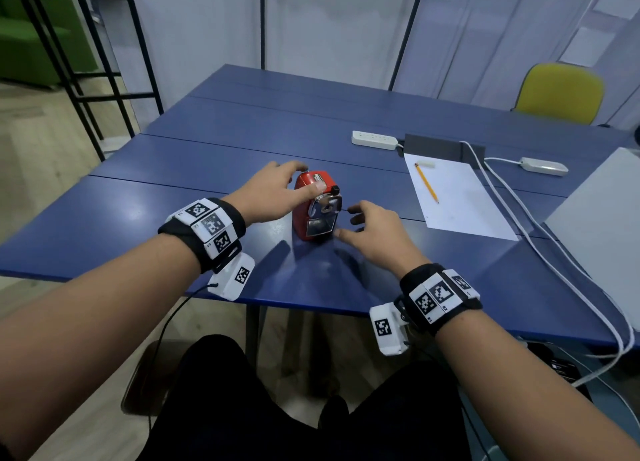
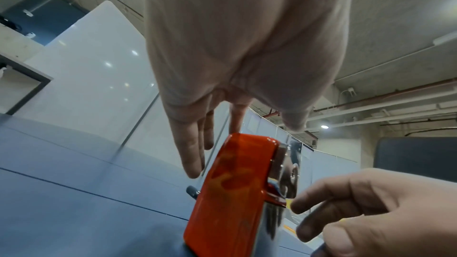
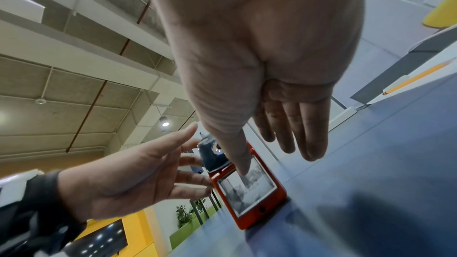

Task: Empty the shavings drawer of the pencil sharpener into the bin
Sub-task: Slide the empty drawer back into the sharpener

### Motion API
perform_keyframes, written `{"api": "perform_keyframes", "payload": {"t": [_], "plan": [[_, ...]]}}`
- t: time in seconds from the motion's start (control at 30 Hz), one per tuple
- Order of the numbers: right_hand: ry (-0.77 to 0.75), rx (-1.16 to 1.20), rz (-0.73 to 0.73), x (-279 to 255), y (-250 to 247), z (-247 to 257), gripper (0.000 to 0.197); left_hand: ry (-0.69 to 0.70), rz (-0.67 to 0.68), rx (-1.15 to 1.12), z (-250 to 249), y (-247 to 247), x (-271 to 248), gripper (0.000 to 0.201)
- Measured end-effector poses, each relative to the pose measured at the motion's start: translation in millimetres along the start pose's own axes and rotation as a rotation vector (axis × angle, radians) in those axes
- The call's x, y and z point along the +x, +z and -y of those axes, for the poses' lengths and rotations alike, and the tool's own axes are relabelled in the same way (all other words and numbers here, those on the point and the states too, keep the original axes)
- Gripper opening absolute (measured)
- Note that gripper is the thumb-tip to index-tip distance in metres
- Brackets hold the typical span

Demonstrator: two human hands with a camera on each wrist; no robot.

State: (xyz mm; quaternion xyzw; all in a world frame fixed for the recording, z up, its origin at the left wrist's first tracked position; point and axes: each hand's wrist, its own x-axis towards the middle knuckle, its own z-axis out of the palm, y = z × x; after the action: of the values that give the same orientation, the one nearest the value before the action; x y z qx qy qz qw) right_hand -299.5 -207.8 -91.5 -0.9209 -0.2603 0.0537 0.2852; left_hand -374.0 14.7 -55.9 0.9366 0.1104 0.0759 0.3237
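Note:
A red pencil sharpener (image 1: 313, 214) stands upright on the blue table (image 1: 156, 218), its clear shavings drawer (image 1: 320, 227) closed in the front and facing me. My left hand (image 1: 294, 183) is spread over the sharpener, thumb lying on its top, fingers straight down behind it (image 2: 191, 155). My right hand (image 1: 349, 223) hovers just right of the front with relaxed fingers. Its thumb (image 3: 237, 153) points at the drawer (image 3: 247, 189) without gripping it. No bin is in any view.
To the right lie a white paper sheet (image 1: 457, 204) with a yellow pencil (image 1: 426, 186) and an eraser (image 1: 427, 165). Behind them are a power strip (image 1: 374, 140) and white cables (image 1: 502, 200). A grey board (image 1: 602, 232) sits at the right edge, a yellow chair (image 1: 561, 93) beyond.

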Motion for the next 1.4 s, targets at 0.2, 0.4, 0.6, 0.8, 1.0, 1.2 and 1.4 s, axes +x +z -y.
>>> {"api": "perform_keyframes", "payload": {"t": [0.2,0.4,0.6,0.8,1.0,1.2,1.4], "plan": [[-0.010,0.021,0.048,-11,18,2,0.079,0.072,-0.050,0.059,-9,11,2,0.080],[0.047,0.117,-0.030,-10,20,2,0.071,0.085,-0.037,0.054,-25,17,8,0.079],[0.082,0.220,-0.173,-10,19,2,0.071,0.113,-0.004,0.038,-41,30,7,0.079],[0.097,0.250,-0.278,-13,20,-2,0.069,0.127,0.065,-0.085,-47,25,-8,0.068],[0.084,0.240,-0.297,-5,16,-10,0.075,0.080,0.096,-0.039,-16,5,-22,0.058],[0.142,0.244,-0.285,39,-19,-24,0.067,0.013,0.293,0.416,24,4,-30,0.082],[0.236,0.259,-0.413,121,-49,-52,0.068,-0.084,0.434,0.588,23,16,-29,0.077]]}}
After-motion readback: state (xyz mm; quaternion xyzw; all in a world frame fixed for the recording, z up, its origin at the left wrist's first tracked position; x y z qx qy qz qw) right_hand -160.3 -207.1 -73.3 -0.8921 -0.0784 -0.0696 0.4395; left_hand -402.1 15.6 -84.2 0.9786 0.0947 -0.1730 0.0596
